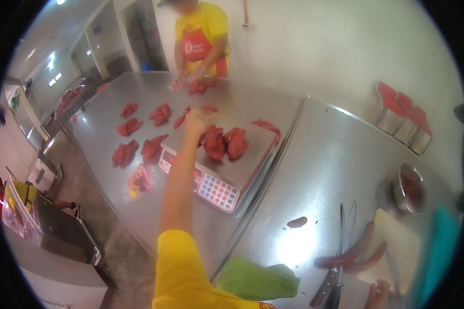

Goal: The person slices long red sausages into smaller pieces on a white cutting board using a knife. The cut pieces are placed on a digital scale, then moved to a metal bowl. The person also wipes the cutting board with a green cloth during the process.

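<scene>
I have the L arm stretched far up & out, elbow nearly straight. L hand (195, 122) is over the scale's (219, 169) far L side, near the big red meat lumps (215, 144) on top. Can't tell if its fingers grip. What looks like R hand (379, 294) is at the bottom edge, fingers unclear. Co-worker's red apron (197, 43) has white print.

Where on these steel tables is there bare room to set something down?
Right-hand grey steel table: bare between the white keypad scale and round steel bowl, beyond the flat dark-red scrap. Crowded: around the brown-handled knife, and on the scale, under red meat lumps.
</scene>
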### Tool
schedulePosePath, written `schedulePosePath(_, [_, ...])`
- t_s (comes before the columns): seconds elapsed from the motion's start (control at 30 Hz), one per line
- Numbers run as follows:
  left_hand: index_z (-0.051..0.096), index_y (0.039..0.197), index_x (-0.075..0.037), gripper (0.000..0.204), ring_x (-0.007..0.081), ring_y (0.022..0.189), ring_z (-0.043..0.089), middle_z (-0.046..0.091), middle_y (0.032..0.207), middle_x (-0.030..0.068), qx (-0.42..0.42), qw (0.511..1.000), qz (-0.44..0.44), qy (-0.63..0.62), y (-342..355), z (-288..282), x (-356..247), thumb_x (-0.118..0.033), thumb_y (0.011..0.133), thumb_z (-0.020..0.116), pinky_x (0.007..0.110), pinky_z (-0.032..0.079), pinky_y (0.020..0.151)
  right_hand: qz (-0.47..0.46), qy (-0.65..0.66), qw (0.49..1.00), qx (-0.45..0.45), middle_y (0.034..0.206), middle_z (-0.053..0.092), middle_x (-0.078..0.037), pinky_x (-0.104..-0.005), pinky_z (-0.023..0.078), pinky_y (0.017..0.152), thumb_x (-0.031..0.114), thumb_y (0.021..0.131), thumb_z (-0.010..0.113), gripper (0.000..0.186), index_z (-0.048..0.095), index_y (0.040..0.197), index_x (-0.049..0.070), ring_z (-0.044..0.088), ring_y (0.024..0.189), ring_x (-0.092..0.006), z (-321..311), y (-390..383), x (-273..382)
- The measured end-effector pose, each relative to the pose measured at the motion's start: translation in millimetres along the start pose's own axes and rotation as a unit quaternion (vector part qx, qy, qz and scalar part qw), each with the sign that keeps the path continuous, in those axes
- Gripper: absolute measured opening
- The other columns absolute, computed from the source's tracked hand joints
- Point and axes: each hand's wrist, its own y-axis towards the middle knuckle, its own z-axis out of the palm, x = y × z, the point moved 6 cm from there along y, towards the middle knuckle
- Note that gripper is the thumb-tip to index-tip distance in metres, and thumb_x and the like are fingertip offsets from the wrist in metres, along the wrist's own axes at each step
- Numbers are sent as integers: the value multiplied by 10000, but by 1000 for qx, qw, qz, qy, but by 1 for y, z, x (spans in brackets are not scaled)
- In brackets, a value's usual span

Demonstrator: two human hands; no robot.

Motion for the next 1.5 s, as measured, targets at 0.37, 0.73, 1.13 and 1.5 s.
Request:
schedulePosePath(0.37, [642,826,30,330,251,639,638,663,715,144,144,975,-167,33,-14,5,99,-129,560,754,349,492,574,-31,-20,999,8,1126,614,-156,-355,520,802,315,908,650,409,587,1210,47,608,1006,-255,13,7,3])
schedulePosePath(0.73, [657,879,20,307,223,619,638,641,698,134,-50,996,-46,-58,-77,-33,-32,-219,692,703,353,511,596,-57,-21,998,-9,1138,597,-127,-342,526,796,292,909,658,382,595,1202,55,608,980,-227,9,11,-7])
schedulePosePath(1.13, [632,839,12,207,319,735,640,643,786,200,340,925,87,-143,-248,96,-129,-144,712,679,377,496,679,-60,37,997,12,1189,544,-103,-356,498,836,307,907,664,402,583,1213,59,573,1012,-209,14,11,-3])
schedulePosePath(1.5, [626,691,66,295,287,729,656,653,756,241,493,862,28,-111,-298,136,-157,-183,845,660,370,486,645,23,12,997,68,1233,545,-149,-369,493,891,386,941,585,475,523,1280,60,577,1058,-248,14,4,-14])
